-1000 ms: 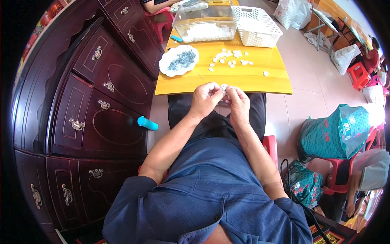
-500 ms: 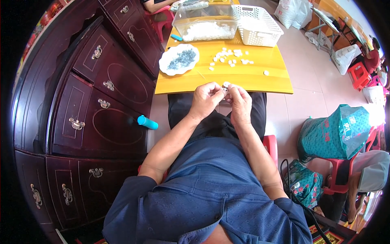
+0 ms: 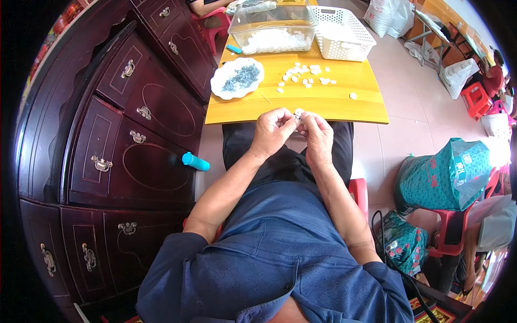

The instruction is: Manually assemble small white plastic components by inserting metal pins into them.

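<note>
Just at the near edge of the yellow table [image 3: 344, 110], my left hand [image 3: 273, 131] and my right hand [image 3: 318, 135] meet, fingertips pinched together. Between them is a small white piece [image 3: 298, 112] with a dark spot; its exact kind is too small to make out. Several similar white pieces [image 3: 302, 70] lie scattered on the tabletop beyond my hands, and a lone round one [image 3: 353, 96] sits to the right. At the left, a white scalloped plate [image 3: 216, 86] holds a heap of small dark grey-blue pieces [image 3: 241, 78].
A clear plastic bin [image 3: 273, 26] with white pieces and a white perforated basket [image 3: 344, 46] stand at the table's back. Dark wooden drawers [image 3: 156, 107] line the left, with a turquoise bottle [image 3: 195, 161] beside them. Full teal bags [image 3: 441, 175] are at right.
My fingers have shifted very slightly around the small white piece; both arms and the things on the table stay put.
</note>
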Motion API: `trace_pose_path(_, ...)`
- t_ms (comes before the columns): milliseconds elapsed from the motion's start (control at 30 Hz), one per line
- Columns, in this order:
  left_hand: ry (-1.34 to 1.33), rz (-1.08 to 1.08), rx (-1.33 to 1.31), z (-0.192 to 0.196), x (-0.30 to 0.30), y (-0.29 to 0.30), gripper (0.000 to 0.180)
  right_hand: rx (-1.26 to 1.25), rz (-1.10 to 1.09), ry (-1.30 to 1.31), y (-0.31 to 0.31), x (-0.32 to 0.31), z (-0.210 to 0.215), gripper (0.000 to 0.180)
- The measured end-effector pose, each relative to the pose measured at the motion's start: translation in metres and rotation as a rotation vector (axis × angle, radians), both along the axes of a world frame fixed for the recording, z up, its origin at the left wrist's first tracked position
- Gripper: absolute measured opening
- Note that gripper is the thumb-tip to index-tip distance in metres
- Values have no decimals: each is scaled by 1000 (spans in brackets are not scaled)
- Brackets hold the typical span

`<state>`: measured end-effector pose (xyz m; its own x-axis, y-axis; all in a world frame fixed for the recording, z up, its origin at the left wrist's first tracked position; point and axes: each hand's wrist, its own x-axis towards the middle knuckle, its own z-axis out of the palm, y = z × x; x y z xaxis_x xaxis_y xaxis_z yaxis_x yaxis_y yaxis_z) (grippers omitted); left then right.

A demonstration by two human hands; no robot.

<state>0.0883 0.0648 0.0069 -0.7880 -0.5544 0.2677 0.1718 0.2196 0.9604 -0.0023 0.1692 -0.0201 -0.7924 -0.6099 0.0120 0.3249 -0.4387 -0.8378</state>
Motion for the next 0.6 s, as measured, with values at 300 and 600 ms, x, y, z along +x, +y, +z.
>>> trace_pose_path(300, 18, 26, -174, 0, 1, -3, 11, 15, -2, 21, 2, 2, 6, 17)
trace_pose_path(600, -45, 102, -433, 15, 8, -9, 16, 99, 59, 93, 9, -2, 15, 18)
